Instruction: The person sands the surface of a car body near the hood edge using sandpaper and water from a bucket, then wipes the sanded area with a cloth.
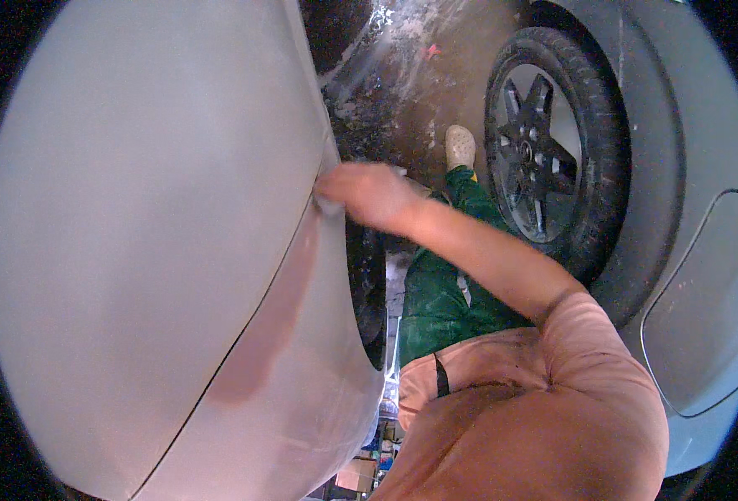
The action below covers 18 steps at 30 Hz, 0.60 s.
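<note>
My right hand (373,196), blurred by motion, presses at the edge of a dull light-grey car panel (160,192). Its fingers are bent over a whitish cloth-like piece (329,203), mostly covered by the hand. The contact is where a dark seam (248,326) between two panels runs up towards the far edge. Below the fingers, a reddish patch (273,342) shows on the lower panel; whether it is a stain or a reflection I cannot tell. The right forearm reaches across from the right. My left hand is out of sight.
On the right stands another grey vehicle (703,108) with a black tyre (607,150) and a dark spoked wheel (529,150). My leg in green trousers (431,292) and a pale clog (461,148) occupy the gap between. The floor (461,75) has whitish smears. Cluttered shelves (369,472) show at the bottom.
</note>
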Available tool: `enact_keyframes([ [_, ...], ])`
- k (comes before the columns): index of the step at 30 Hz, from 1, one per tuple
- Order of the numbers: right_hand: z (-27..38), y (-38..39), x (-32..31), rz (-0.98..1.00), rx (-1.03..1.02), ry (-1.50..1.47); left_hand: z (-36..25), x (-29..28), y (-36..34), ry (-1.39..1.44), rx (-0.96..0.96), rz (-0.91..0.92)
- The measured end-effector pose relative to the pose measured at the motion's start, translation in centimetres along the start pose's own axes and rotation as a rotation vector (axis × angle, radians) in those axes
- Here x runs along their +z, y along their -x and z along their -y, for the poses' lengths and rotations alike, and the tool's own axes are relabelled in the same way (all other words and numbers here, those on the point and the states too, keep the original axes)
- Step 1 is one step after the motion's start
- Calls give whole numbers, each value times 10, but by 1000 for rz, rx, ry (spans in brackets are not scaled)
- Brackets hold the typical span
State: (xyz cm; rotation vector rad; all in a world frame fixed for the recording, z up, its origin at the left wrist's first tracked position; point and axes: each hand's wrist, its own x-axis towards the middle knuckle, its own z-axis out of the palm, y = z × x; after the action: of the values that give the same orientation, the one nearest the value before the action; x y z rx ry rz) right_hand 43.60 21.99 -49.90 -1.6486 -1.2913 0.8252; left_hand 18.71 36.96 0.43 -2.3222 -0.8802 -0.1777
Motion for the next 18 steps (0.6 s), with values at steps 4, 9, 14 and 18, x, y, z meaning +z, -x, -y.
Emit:
enact_keyframes([
  [4, 102, -2, -54, -95, -144, -72, 6, -15, 3, -5, -8, -22],
  [9, 98, -2, -62, -46, -42, 3, 20, -38, -2, 24, 5, -37],
  [14, 182, -1, -95, -82, -105, -68, 30, -87, -3, -3, 2, -43],
  [18, 189, -9, -103, -23, -62, -3, 37, -97, -6, 49, 8, -47],
])
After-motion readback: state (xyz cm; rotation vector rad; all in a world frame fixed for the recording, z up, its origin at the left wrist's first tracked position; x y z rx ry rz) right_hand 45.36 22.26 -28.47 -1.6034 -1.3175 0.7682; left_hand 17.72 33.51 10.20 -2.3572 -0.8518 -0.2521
